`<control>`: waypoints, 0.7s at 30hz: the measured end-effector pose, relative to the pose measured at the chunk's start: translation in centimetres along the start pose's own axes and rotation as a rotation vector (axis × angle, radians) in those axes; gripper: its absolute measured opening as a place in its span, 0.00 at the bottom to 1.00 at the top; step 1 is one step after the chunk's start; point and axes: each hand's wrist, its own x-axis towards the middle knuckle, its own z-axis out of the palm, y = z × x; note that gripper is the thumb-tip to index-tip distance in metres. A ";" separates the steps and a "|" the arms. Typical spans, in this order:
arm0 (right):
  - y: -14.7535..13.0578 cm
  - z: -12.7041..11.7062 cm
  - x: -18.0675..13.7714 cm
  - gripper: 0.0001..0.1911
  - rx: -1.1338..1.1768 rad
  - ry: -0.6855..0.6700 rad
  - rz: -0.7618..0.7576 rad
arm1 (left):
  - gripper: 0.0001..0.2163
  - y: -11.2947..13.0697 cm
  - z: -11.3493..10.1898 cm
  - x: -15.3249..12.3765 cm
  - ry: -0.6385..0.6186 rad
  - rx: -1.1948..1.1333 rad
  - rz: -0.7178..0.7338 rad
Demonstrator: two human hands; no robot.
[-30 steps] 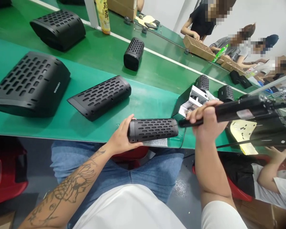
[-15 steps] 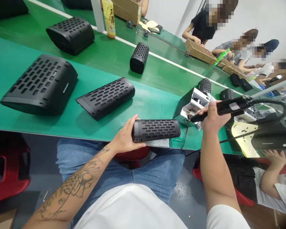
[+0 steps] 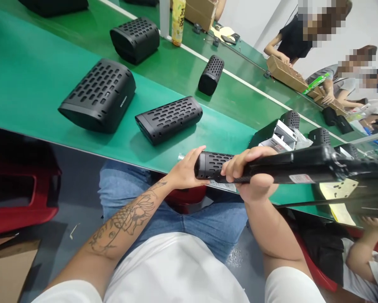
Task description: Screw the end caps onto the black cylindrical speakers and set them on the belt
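Observation:
My left hand [image 3: 186, 169] grips the left end of a black casing [image 3: 214, 161] with rows of slots, at the table's near edge. My right hand [image 3: 256, 181] is closed around a black electric screwdriver [image 3: 294, 163] with a thick cable at its rear. The tool's front end points left, over the casing's near side; whether its tip touches a screw cannot be made out. My right hand and the tool cover the casing's right part. Just beyond them stands a metal-and-black screw feeder box [image 3: 282, 135], partly hidden.
Another slotted casing [image 3: 170, 119] lies beyond my left hand, and a larger one [image 3: 99, 94] sits further left. More stand on the green belt [image 3: 173, 63]. A yellow-labelled bottle [image 3: 178, 23] is by a post. Co-workers sit along the far side and at right.
My right hand has brought the electric screwdriver left, from the screw feeder box to the casing. My left hand keeps its hold on the casing. The view has shifted left.

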 end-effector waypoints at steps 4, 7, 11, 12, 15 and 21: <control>0.8 0.6 -0.1 0.30 0.011 0.028 0.033 | 0.69 0.0 0.2 0.1 0.007 -0.016 0.023; 1.0 1.0 -0.3 0.28 0.012 0.001 0.034 | 0.69 0.1 0.3 0.1 0.005 -0.016 0.041; 1.2 1.0 -0.4 0.29 0.015 -0.044 0.075 | 0.68 -0.1 0.4 0.1 0.010 -0.019 0.062; 1.3 1.0 -0.4 0.30 0.012 -0.049 0.097 | 0.68 -0.1 0.4 0.1 0.013 -0.023 0.069; 1.5 0.7 -0.5 0.31 0.013 -0.076 0.163 | 0.68 -0.2 0.5 0.1 0.023 -0.029 0.089; 2.5 -0.6 -1.3 0.35 -0.009 -0.138 0.247 | 0.69 -0.1 0.5 0.0 0.018 -0.005 0.067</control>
